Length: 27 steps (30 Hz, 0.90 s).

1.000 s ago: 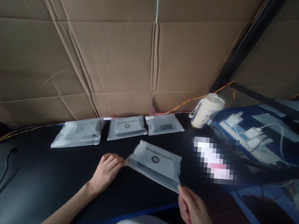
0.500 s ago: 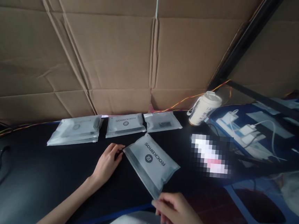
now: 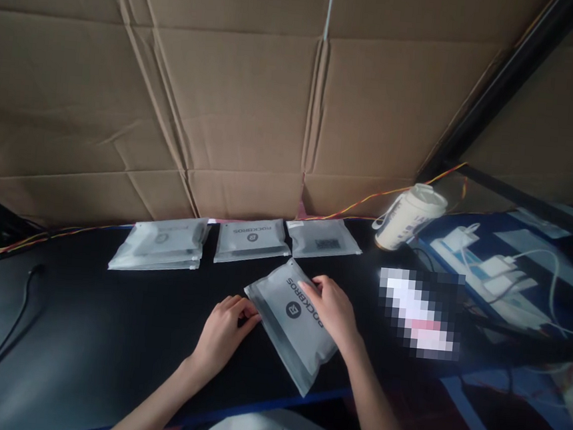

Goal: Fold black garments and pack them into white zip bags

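Observation:
A frosted plastic zip bag (image 3: pixel 279 301) printed ROCKBROS lies tilted on the black table before me. At its left zip edge my left hand (image 3: pixel 226 330) is closed, fingertips pinching the edge. My right hand (image 3: pixel 331 309) reaches over the bag's right side; its thumb lies on the printed face and its fingers curl at the far edge, partly hidden. Behind stand more bags in a row: a stacked pair at left (image 3: pixel 161 244), a ROCKBROS bag in the middle (image 3: pixel 251 240), and a bag with a dark label (image 3: pixel 323 238) at right.
A white lidded cup (image 3: pixel 409 219) stands at the back right. Near it lie a pixelated bright object (image 3: pixel 415 313) and a power strip (image 3: pixel 478 258) with chargers and cables. A black cable (image 3: pixel 20 312) crosses the table's left. Cardboard (image 3: pixel 250 105) walls the back.
My right hand has left the bag's lower corner and moved up onto its right side. My left hand stays at the left edge. The whole view has shifted slightly.

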Available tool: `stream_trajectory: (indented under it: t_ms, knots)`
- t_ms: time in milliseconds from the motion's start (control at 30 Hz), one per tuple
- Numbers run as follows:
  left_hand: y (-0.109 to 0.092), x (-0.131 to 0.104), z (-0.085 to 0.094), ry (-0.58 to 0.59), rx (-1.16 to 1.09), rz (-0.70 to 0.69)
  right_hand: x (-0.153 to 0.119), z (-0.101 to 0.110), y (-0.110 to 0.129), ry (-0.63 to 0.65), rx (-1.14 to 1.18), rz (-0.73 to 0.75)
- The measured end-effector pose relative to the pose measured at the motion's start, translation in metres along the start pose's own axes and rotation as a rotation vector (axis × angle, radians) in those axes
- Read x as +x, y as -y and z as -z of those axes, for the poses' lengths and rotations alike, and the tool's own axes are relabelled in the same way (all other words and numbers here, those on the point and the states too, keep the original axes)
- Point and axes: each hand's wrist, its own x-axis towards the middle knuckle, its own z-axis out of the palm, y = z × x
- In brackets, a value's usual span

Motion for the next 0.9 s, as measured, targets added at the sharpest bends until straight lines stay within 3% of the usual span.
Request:
stream_trajectory:
  t_ms: [200,400,567,800,900]
  knots:
    - [0.0,-0.004,0.0,-0.03,-0.045,-0.003,-0.005,0.001,0.011,0.054,0.091,-0.009]
    - [0.0,-0.007,-0.002,-0.006,-0.293,-0.01,-0.023,0.0,0.013,0.026,0.441,-0.079]
    - [-0.011,-0.017,-0.001,0.054,-0.546,0.2,-0.036,-0.014,0.028,-0.01,0.545,-0.094]
    - [-0.027,-0.025,0.0,-0.021,-0.894,0.366,-0.047,-0.022,0.04,-0.112,0.559,-0.026]
    - [-0.034,-0.02,0.004,0.066,-1.006,0.511,-0.049,-0.021,0.037,-0.184,0.505,0.0]
